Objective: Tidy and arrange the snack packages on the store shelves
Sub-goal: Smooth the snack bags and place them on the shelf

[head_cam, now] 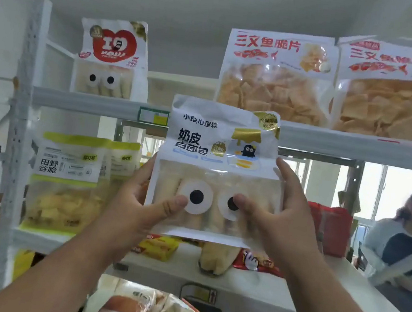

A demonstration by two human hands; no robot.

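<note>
A white bread-roll package (214,172) with two cartoon eyes on its clear window is held upright in mid-air at the centre of the view, in front of the shelving and resting on no shelf. It is gripped at both lower sides: the left hand (142,200) is wrapped round the left edge with the thumb pressed on the front beside the left eye, and the right hand (283,212) is wrapped round the right edge with the thumb laid over the right eye. Both grips are closed on the pack; the fingers behind it are hidden.

On the top shelf (89,102), at 11 o'clock from the held pack, a similar eyed package with a red heart (111,58) is seen standing upright. At 1 o'clock two salmon-crisp bags (276,79) are standing side by side. A gap is left between the heart package and the crisp bags, directly at 12 o'clock.

At 9 o'clock, on the middle shelf, green-topped grain-crisp bags (66,183) are standing in a row. At 6 o'clock, small yellow and red packs (159,250) are lying flat and disordered.

Judgement: the top shelf is largely arranged; placement of the held pack into the gap is probably the step in hand. The loose packs at 6 o'clock are not yet tidied
</note>
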